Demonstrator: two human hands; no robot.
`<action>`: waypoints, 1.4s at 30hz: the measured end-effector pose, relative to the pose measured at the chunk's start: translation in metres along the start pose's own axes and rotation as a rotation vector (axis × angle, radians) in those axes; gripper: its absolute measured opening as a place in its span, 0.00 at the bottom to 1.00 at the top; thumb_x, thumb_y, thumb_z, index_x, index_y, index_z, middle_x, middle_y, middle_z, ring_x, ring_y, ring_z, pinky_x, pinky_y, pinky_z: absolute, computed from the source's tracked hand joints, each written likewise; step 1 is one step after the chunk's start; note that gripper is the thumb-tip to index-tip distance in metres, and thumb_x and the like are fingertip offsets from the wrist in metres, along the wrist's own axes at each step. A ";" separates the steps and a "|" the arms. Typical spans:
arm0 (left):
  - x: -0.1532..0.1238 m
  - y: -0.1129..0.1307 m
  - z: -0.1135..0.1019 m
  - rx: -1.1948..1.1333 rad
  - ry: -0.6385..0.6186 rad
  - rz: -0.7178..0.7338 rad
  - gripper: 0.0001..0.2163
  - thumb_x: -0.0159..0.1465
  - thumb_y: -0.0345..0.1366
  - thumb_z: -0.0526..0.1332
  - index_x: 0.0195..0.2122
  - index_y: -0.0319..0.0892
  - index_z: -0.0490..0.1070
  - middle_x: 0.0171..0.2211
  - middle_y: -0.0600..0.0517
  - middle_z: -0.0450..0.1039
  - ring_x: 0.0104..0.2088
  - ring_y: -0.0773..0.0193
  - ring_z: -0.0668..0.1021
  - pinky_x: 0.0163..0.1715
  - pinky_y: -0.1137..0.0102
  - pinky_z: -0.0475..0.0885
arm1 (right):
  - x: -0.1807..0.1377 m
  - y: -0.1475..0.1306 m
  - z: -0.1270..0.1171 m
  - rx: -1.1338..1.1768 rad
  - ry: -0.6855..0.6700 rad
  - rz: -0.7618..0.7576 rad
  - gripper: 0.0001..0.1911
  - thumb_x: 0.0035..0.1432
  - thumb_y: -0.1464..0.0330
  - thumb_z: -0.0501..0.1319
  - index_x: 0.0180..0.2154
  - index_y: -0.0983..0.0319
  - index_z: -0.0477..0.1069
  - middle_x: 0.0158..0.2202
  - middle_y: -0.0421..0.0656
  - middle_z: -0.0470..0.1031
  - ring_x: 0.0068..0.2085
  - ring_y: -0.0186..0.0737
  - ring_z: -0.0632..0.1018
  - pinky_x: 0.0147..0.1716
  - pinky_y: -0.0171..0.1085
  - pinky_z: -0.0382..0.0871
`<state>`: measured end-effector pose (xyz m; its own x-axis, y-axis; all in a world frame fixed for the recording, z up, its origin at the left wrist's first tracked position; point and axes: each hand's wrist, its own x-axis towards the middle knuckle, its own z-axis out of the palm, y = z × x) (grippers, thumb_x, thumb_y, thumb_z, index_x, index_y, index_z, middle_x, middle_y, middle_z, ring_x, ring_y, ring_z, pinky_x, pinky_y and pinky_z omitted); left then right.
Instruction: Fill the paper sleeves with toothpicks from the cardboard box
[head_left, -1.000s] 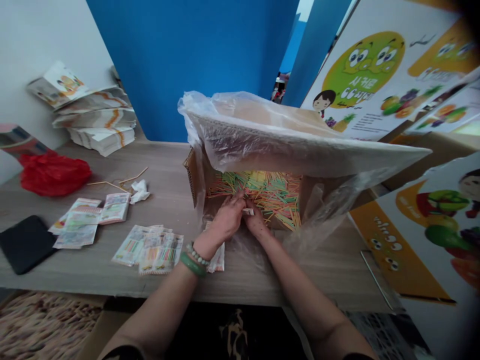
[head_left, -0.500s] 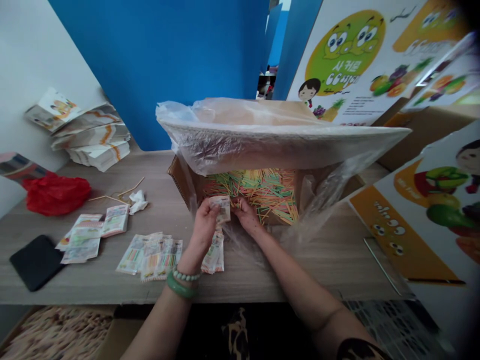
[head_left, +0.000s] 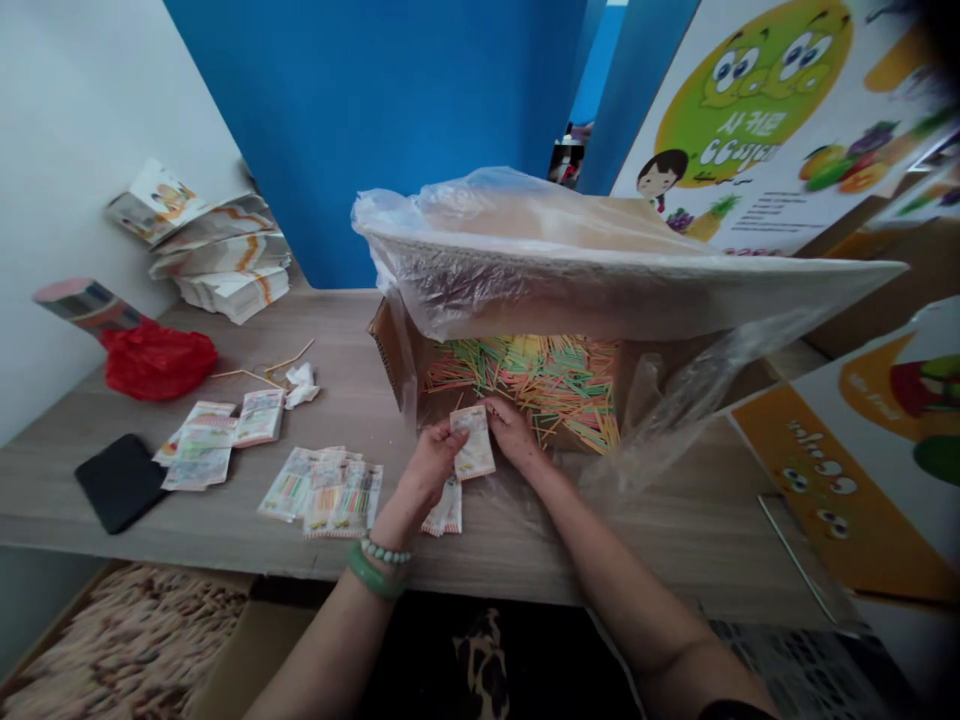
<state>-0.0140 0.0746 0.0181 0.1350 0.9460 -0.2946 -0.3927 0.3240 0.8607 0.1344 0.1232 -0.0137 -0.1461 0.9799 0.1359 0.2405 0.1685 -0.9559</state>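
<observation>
My left hand point(head_left: 430, 467) and my right hand point(head_left: 514, 432) together pinch a small printed paper packet point(head_left: 475, 450) just in front of a cardboard box point(head_left: 386, 345). The box is lined with a clear plastic bag point(head_left: 525, 270) and filled with thin coloured sticks point(head_left: 536, 375). My left wrist wears a green bangle and a bead bracelet. More filled packets point(head_left: 330, 490) lie on the wooden table point(head_left: 360, 400) left of my left hand, and one packet point(head_left: 448, 510) sits under it.
A second group of packets point(head_left: 217, 440) lies further left, beside a black phone point(head_left: 120, 480), a red plastic bag point(head_left: 157, 358) and a stack of printed paper bags point(head_left: 217, 250). Cartoon fruit posters point(head_left: 757, 120) stand on the right. A box of pale sticks point(head_left: 127, 640) sits below the table.
My hands came out of the box holding a packet and drew it back toward the table's front. The camera shifted slightly.
</observation>
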 end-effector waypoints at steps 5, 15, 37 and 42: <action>-0.004 0.001 -0.010 0.111 0.063 0.081 0.12 0.50 0.42 0.72 0.28 0.39 0.78 0.23 0.54 0.74 0.24 0.68 0.72 0.27 0.72 0.67 | -0.002 -0.002 0.001 -0.043 0.052 -0.011 0.08 0.54 0.64 0.53 0.34 0.57 0.68 0.33 0.40 0.75 0.38 0.41 0.75 0.44 0.40 0.67; -0.013 0.004 -0.020 0.330 0.085 0.191 0.09 0.53 0.40 0.69 0.23 0.41 0.74 0.22 0.54 0.70 0.26 0.65 0.71 0.27 0.71 0.65 | -0.008 -0.057 -0.007 0.427 0.084 0.040 0.08 0.57 0.62 0.58 0.37 0.57 0.65 0.28 0.37 0.74 0.34 0.39 0.78 0.46 0.42 0.69; -0.033 0.021 -0.001 0.253 0.019 0.215 0.13 0.51 0.44 0.70 0.27 0.39 0.77 0.24 0.55 0.70 0.27 0.68 0.68 0.30 0.71 0.64 | -0.030 -0.089 0.019 0.467 -0.049 0.055 0.05 0.58 0.64 0.61 0.32 0.58 0.67 0.41 0.43 0.83 0.47 0.42 0.79 0.49 0.42 0.68; -0.017 0.020 0.006 0.196 -0.073 0.297 0.13 0.56 0.46 0.68 0.30 0.39 0.79 0.28 0.53 0.74 0.32 0.65 0.71 0.37 0.69 0.65 | -0.020 -0.087 0.014 0.421 -0.062 0.019 0.05 0.57 0.64 0.61 0.34 0.58 0.72 0.49 0.44 0.81 0.53 0.43 0.77 0.54 0.44 0.66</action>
<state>-0.0191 0.0650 0.0425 0.1084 0.9941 0.0048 -0.2434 0.0219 0.9697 0.1032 0.0870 0.0630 -0.2062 0.9719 0.1138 -0.1676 0.0795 -0.9826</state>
